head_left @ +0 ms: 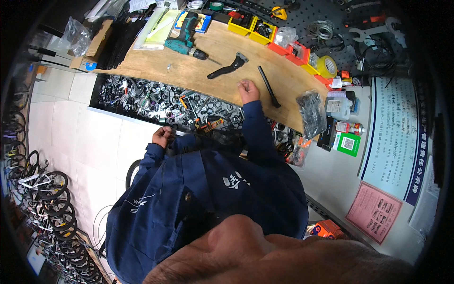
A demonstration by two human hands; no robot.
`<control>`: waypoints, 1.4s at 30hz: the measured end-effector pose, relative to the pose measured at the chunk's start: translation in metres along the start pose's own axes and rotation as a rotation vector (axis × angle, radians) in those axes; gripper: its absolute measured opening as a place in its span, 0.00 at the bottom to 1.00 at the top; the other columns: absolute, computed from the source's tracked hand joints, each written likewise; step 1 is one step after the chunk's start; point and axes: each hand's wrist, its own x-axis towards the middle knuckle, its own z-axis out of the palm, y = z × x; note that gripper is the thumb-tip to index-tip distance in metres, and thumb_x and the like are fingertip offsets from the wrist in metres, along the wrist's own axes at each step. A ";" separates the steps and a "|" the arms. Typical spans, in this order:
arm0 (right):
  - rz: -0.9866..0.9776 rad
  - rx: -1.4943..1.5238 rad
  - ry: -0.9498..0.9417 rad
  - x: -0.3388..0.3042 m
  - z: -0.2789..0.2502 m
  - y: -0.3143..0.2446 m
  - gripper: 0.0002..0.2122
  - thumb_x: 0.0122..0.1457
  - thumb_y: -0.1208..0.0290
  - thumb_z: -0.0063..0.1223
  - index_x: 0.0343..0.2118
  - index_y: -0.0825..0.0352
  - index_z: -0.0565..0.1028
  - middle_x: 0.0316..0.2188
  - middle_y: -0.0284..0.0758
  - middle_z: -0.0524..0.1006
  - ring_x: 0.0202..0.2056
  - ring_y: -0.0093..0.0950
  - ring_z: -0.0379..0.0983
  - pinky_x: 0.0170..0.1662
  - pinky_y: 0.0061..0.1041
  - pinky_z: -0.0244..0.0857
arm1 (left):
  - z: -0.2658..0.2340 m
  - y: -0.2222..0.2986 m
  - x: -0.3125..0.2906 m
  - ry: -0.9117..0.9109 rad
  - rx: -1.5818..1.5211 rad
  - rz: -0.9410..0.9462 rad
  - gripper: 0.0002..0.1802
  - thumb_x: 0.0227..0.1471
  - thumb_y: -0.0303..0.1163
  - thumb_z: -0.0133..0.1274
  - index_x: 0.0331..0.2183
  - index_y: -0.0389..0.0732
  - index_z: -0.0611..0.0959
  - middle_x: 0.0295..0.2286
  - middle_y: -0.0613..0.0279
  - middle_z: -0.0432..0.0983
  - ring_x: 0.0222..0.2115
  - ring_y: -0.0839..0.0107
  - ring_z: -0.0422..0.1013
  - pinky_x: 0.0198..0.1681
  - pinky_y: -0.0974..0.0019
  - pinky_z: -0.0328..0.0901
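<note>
Lying just beside curled right hand (248, 91): black rod (268, 86); left hand (162, 136) near drawer (98, 92); hands apart, grips unclear.

we are seeing rows of small dark characters on the pale poster (385, 142), with large white ones running along its blue edge (418, 154); a square code (349, 143) is standing on the green card (347, 152); fine print is marking the pink sheet (373, 212); we are also noting white lettering (232, 180) on the navy jacket (189, 165)
</note>
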 end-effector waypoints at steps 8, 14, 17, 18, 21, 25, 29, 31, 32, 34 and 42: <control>0.034 -0.417 0.140 -0.003 -0.001 -0.009 0.09 0.58 0.72 0.65 0.38 0.68 0.77 0.27 0.22 0.75 0.29 0.13 0.68 0.34 0.17 0.65 | -0.004 0.040 0.050 -0.050 0.031 0.004 0.10 0.62 0.31 0.58 0.42 0.35 0.83 0.32 0.65 0.81 0.29 0.75 0.76 0.33 0.70 0.70; 0.114 -0.339 0.196 -0.004 -0.003 -0.011 0.11 0.58 0.69 0.66 0.40 0.67 0.77 0.29 0.27 0.76 0.31 0.19 0.71 0.37 0.25 0.69 | 0.010 0.083 0.078 -0.236 0.141 0.080 0.10 0.61 0.28 0.58 0.43 0.35 0.82 0.30 0.67 0.79 0.27 0.79 0.74 0.30 0.74 0.68; 0.107 -0.408 0.201 -0.005 -0.003 -0.011 0.13 0.58 0.67 0.65 0.42 0.67 0.77 0.30 0.28 0.77 0.31 0.20 0.72 0.38 0.26 0.69 | 0.020 0.103 0.080 -0.294 0.140 0.096 0.10 0.62 0.29 0.58 0.44 0.35 0.81 0.30 0.67 0.79 0.27 0.80 0.73 0.30 0.73 0.67; 0.081 -0.416 0.184 -0.005 -0.003 -0.011 0.13 0.58 0.66 0.66 0.42 0.67 0.77 0.30 0.28 0.77 0.31 0.20 0.72 0.38 0.26 0.69 | 0.024 0.108 0.080 -0.295 0.147 0.113 0.10 0.62 0.30 0.58 0.44 0.36 0.82 0.29 0.68 0.79 0.26 0.80 0.73 0.30 0.73 0.67; 0.094 -0.471 0.186 -0.006 -0.004 -0.014 0.13 0.58 0.66 0.66 0.41 0.67 0.78 0.31 0.29 0.78 0.32 0.21 0.73 0.38 0.26 0.70 | 0.037 0.116 0.081 -0.291 0.192 0.135 0.09 0.62 0.31 0.58 0.42 0.37 0.82 0.28 0.69 0.79 0.25 0.80 0.71 0.29 0.73 0.66; 0.131 -0.434 0.159 -0.006 -0.004 -0.017 0.11 0.57 0.69 0.66 0.40 0.66 0.78 0.31 0.29 0.79 0.32 0.21 0.73 0.38 0.26 0.70 | 0.056 0.115 0.088 -0.206 0.241 0.251 0.08 0.61 0.28 0.58 0.42 0.36 0.82 0.28 0.71 0.76 0.25 0.81 0.69 0.29 0.74 0.65; 0.126 -0.416 0.146 -0.006 0.000 -0.015 0.09 0.57 0.71 0.65 0.38 0.66 0.78 0.30 0.28 0.79 0.31 0.20 0.73 0.37 0.25 0.69 | 0.061 0.122 0.096 -0.051 0.324 0.384 0.14 0.60 0.31 0.60 0.45 0.33 0.83 0.36 0.63 0.81 0.35 0.78 0.73 0.43 0.72 0.69; 0.079 -0.340 0.116 -0.005 0.000 -0.012 0.09 0.58 0.72 0.64 0.39 0.67 0.78 0.31 0.28 0.80 0.30 0.18 0.73 0.36 0.23 0.69 | 0.062 0.134 0.105 0.086 0.305 0.332 0.16 0.60 0.32 0.60 0.47 0.34 0.82 0.36 0.61 0.82 0.33 0.77 0.74 0.40 0.71 0.70; 0.088 -0.332 0.096 -0.005 -0.001 -0.012 0.08 0.58 0.73 0.64 0.39 0.67 0.78 0.30 0.28 0.79 0.30 0.18 0.73 0.36 0.22 0.69 | 0.061 0.142 0.111 0.118 0.382 0.466 0.16 0.61 0.34 0.59 0.48 0.35 0.82 0.36 0.61 0.81 0.31 0.78 0.74 0.38 0.71 0.70; 0.094 -0.286 0.065 -0.005 -0.001 -0.011 0.08 0.58 0.74 0.63 0.39 0.68 0.78 0.30 0.27 0.79 0.30 0.17 0.72 0.35 0.21 0.68 | 0.063 0.160 0.125 0.259 0.573 0.586 0.17 0.58 0.35 0.62 0.47 0.38 0.83 0.35 0.57 0.81 0.32 0.68 0.78 0.39 0.66 0.72; 0.150 -0.125 0.007 -0.010 -0.002 -0.012 0.09 0.59 0.76 0.63 0.41 0.68 0.77 0.30 0.27 0.79 0.30 0.14 0.72 0.35 0.17 0.67 | 0.090 0.207 0.160 0.494 1.137 0.611 0.18 0.53 0.44 0.63 0.41 0.42 0.84 0.41 0.48 0.77 0.41 0.45 0.75 0.43 0.48 0.72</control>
